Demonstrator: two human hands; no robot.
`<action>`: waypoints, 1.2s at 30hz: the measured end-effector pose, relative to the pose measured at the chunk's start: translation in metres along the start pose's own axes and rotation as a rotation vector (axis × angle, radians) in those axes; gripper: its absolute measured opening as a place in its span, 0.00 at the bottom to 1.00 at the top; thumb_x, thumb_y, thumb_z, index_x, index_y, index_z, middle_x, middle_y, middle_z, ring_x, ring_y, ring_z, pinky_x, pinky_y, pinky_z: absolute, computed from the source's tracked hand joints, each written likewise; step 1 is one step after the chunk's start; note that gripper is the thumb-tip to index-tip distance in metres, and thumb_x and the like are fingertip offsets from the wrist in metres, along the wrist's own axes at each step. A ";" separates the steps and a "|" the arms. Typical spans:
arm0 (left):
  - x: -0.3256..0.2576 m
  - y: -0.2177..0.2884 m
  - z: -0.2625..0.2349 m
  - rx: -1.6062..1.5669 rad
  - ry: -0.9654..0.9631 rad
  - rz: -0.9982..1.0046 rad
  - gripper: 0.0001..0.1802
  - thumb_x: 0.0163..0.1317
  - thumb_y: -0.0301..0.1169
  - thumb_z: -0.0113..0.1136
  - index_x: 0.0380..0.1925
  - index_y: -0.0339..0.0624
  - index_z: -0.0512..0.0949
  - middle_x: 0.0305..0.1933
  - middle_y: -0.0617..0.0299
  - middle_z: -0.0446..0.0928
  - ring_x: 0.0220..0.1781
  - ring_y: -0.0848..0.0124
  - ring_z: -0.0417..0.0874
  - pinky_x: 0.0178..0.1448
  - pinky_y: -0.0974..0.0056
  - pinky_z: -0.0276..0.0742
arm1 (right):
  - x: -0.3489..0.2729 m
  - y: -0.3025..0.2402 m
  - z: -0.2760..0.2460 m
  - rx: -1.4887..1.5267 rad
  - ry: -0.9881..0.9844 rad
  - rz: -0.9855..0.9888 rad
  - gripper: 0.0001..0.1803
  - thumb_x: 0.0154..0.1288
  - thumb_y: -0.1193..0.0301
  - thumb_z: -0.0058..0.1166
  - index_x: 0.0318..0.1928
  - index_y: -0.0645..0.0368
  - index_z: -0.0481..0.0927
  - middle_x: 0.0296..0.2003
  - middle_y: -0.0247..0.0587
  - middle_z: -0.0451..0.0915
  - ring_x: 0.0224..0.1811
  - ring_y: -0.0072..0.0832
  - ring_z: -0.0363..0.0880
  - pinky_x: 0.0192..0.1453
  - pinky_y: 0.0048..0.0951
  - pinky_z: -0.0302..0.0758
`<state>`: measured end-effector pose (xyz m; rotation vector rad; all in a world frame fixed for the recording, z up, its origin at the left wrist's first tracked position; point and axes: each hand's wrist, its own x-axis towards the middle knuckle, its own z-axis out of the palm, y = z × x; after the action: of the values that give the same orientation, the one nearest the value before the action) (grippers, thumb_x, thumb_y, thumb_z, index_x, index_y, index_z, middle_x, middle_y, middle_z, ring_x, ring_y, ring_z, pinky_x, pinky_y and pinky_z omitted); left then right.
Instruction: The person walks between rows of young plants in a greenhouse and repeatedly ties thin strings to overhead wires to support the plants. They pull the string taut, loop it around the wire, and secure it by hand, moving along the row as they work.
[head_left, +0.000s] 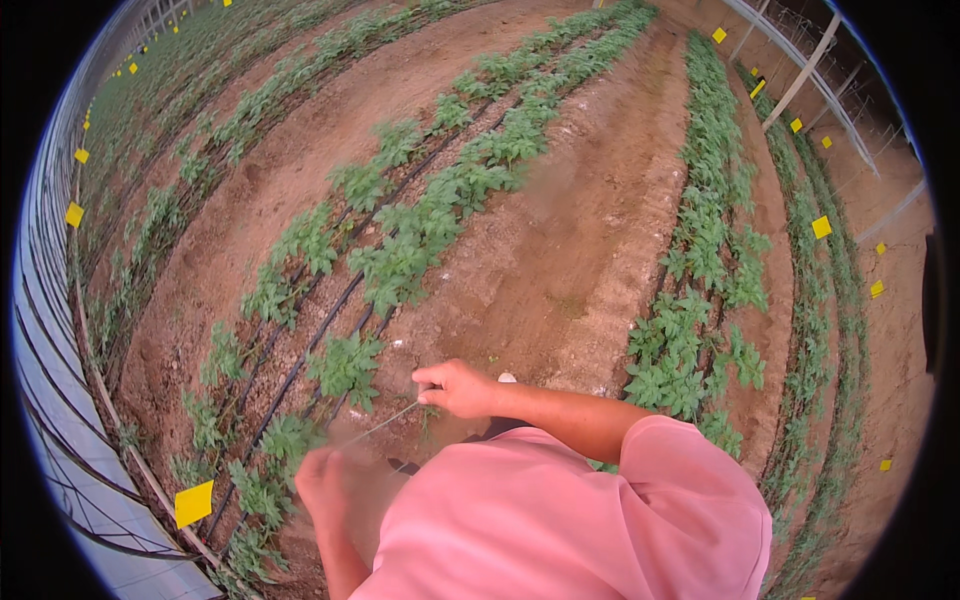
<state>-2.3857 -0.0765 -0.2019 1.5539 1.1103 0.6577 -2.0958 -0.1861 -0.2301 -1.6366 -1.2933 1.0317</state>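
A thin, pale string (388, 422) runs straight and slanting between my two hands, in front of my body. My right hand (460, 388) is closed, its thumb and fingers pinching the string's upper end. Lower and to the left, my left hand (325, 488) is blurred by motion. It looks like a closed fist, and the string leads to it; the fingers themselves are not clear. The nearest leafy green plant (345, 370) grows just beyond and left of the hands. Another low plant (290, 440) stands close to my left hand.
Rows of green plants (430, 235) with black drip hoses (300, 365) run away from me. A bare soil path (545, 310) lies ahead, with another plant row (690, 330) to its right. A yellow card (194, 505) hangs near the pale plastic wall (75, 420).
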 end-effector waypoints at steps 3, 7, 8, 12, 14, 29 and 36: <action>0.022 0.002 0.064 0.113 -0.014 0.058 0.05 0.66 0.24 0.63 0.32 0.34 0.80 0.25 0.75 0.70 0.26 0.85 0.63 0.29 0.75 0.57 | -0.020 0.048 -0.066 0.001 0.098 -0.017 0.09 0.66 0.72 0.59 0.38 0.65 0.74 0.33 0.44 0.84 0.36 0.33 0.82 0.42 0.36 0.75; 0.057 0.046 0.167 0.177 -0.127 0.043 0.04 0.65 0.24 0.64 0.33 0.33 0.81 0.24 0.75 0.71 0.26 0.85 0.65 0.29 0.74 0.59 | -0.049 0.110 -0.153 0.205 0.160 0.149 0.09 0.66 0.73 0.60 0.35 0.64 0.73 0.27 0.35 0.79 0.31 0.20 0.73 0.38 0.30 0.73; 0.063 0.051 0.191 0.158 -0.155 0.004 0.04 0.64 0.24 0.64 0.33 0.33 0.82 0.24 0.74 0.72 0.26 0.85 0.65 0.29 0.74 0.59 | -0.058 0.130 -0.168 0.213 0.218 0.118 0.07 0.65 0.73 0.59 0.37 0.61 0.74 0.24 0.38 0.76 0.27 0.23 0.71 0.34 0.33 0.71; 0.095 0.074 0.271 0.302 -0.294 0.068 0.03 0.64 0.23 0.64 0.33 0.33 0.83 0.24 0.74 0.72 0.25 0.85 0.65 0.28 0.74 0.59 | -0.105 0.168 -0.235 0.282 0.369 0.178 0.07 0.66 0.74 0.59 0.37 0.63 0.74 0.25 0.38 0.76 0.28 0.21 0.70 0.34 0.31 0.71; 0.106 0.096 0.308 0.346 -0.370 0.051 0.04 0.63 0.24 0.65 0.34 0.33 0.83 0.24 0.71 0.75 0.26 0.83 0.68 0.29 0.73 0.64 | -0.126 0.178 -0.261 0.306 0.436 0.236 0.08 0.66 0.74 0.60 0.38 0.64 0.75 0.25 0.38 0.76 0.29 0.21 0.70 0.35 0.30 0.71; 0.222 0.157 0.535 0.425 -0.838 0.150 0.05 0.63 0.27 0.66 0.34 0.37 0.83 0.22 0.64 0.76 0.26 0.79 0.72 0.31 0.69 0.71 | -0.186 0.221 -0.429 0.396 0.894 0.459 0.11 0.65 0.81 0.59 0.30 0.61 0.69 0.24 0.23 0.70 0.27 0.10 0.63 0.28 0.19 0.62; 0.313 0.181 0.629 0.241 -0.979 -0.156 0.08 0.69 0.28 0.61 0.45 0.39 0.80 0.28 0.69 0.76 0.29 0.81 0.75 0.34 0.71 0.73 | -0.111 0.266 -0.559 0.285 0.863 0.403 0.07 0.63 0.79 0.61 0.34 0.66 0.75 0.25 0.33 0.76 0.30 0.15 0.71 0.34 0.24 0.72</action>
<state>-1.6620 -0.0694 -0.2498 1.6606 0.5440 -0.3619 -1.5028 -0.3928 -0.2644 -1.8329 -0.2446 0.5560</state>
